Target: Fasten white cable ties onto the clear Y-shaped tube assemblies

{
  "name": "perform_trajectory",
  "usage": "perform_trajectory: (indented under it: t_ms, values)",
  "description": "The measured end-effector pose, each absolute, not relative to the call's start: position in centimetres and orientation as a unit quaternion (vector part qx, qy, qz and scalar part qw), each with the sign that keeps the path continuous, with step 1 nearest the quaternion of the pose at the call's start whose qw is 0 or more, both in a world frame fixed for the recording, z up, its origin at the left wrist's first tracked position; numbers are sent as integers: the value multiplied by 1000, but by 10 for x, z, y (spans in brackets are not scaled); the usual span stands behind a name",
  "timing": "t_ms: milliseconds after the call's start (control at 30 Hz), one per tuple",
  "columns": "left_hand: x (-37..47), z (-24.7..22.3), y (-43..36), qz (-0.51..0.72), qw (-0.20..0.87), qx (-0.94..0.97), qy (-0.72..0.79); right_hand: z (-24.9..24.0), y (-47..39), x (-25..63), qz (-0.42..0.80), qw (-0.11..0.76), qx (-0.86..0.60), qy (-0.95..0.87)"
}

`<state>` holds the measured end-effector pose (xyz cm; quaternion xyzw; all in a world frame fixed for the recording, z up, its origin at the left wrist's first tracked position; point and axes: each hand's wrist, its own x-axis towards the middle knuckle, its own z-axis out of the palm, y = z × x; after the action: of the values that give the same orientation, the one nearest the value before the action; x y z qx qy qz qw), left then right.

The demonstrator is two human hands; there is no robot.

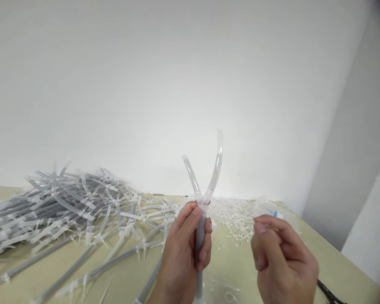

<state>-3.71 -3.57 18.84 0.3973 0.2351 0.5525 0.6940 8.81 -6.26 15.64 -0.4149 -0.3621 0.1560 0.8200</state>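
My left hand (185,245) is closed around a grey tube (200,236) that stands upright. At the tube's top a clear Y-shaped joint (202,200) branches into two clear tubes, the left one (191,174) shorter than the right one (215,173). Thumb and fingers wrap the grey part just under the fork. Apart from it, to the right, my right hand (281,257) is closed, thumb against the index finger. Whatever those fingertips pinch, if anything, I cannot make out. Behind them lies a pile of small white zip ties (237,219).
A large heap of grey tube assemblies (66,198) covers the table's left side, with several more spread toward the middle. A clear plastic bag (267,207) with a blue mark sits at the back right. Black-handled scissors or a similar tool (327,291) lie at lower right. The white wall rises behind.
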Motion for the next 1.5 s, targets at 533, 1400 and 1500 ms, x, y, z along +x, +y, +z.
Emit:
perform_trajectory:
  t_ms: [533, 1400, 1500]
  values:
    - [-50, 193, -35, 562, 685, 413, 210, 164, -62, 128, 115, 824, -441, -337]
    - [-49, 196, -40, 573, 664, 429, 214, 6, -18, 155, 165, 535, -639, -527]
    - [-45, 195, -40, 569, 663, 431, 225, -6, -15, 152, 155, 529, -646, -528]
